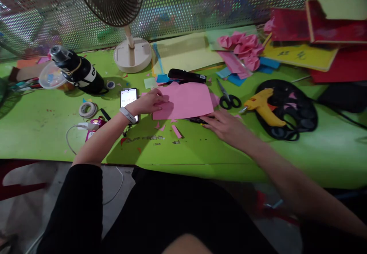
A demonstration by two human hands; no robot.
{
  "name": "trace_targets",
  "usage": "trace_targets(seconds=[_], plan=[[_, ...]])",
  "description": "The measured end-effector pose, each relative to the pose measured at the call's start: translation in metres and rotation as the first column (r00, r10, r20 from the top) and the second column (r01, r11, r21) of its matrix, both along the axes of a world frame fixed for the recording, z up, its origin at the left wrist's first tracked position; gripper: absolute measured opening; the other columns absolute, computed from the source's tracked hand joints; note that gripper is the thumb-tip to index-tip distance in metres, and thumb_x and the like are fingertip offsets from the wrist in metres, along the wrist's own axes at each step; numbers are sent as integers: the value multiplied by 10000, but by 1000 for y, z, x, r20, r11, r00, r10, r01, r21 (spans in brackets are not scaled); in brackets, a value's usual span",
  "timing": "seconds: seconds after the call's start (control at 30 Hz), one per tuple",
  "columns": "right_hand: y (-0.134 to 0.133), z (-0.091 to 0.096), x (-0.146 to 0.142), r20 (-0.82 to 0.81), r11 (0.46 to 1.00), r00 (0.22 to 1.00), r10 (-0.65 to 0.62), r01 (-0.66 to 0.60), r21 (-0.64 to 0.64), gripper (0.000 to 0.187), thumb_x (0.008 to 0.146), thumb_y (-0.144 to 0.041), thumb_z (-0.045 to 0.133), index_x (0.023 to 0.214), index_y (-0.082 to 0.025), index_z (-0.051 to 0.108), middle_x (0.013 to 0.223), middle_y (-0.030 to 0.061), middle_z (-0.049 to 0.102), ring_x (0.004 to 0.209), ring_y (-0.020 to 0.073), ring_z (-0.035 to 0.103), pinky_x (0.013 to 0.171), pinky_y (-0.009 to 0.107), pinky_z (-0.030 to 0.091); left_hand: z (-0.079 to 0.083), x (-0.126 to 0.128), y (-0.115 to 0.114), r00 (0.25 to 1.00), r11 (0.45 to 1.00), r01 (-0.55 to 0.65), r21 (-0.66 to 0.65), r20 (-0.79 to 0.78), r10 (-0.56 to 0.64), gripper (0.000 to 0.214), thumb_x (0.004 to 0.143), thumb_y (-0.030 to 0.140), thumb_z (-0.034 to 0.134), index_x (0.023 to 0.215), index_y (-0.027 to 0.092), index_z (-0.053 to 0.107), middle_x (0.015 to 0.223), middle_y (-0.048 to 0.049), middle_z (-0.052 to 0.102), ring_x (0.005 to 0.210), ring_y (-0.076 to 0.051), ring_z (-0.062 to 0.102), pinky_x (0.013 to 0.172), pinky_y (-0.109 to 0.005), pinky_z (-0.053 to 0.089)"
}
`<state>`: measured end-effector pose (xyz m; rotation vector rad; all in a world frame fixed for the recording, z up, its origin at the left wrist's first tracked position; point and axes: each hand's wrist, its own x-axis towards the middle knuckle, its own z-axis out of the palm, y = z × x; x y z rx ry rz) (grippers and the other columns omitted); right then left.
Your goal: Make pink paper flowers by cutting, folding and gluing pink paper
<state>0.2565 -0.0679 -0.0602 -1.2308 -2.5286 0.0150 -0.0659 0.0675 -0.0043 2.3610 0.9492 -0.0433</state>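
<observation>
A sheet of pink paper (186,101) lies in front of me on the green table. My left hand (151,101) is on its left part, fingers bent and pressed to the sheet. At the lower right corner is my right hand (225,126), its fingers stretched out and slightly apart, touching the paper's edge. By those fingertips a dark slim tool (195,120) shows partly from under the sheet; its kind is unclear. Black-handled scissors (229,99) rest just right of the paper. Small pink scraps (176,131) are scattered below it.
Behind the paper lies a black stapler (186,75). A yellow glue gun (265,108) sits on a black palette (304,110) at right. At left are a lit phone (129,97), a tape roll (87,109), a black bottle (83,74) and a fan (132,57). Pink paper flowers (243,47) lie behind.
</observation>
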Motion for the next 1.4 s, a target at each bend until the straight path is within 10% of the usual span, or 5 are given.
trace_targets(seconds=[1.4], plan=[[9, 14, -61, 62, 990, 998, -17, 26, -136, 364, 995, -197, 444, 1286, -152, 659, 1172, 190, 655, 1020, 320, 613, 809, 466, 537, -6, -1, 0, 998, 998, 55, 38, 1, -55, 431, 921, 307, 485, 1319, 196, 609, 1355, -135, 497, 1079, -203, 579, 991, -337, 449]])
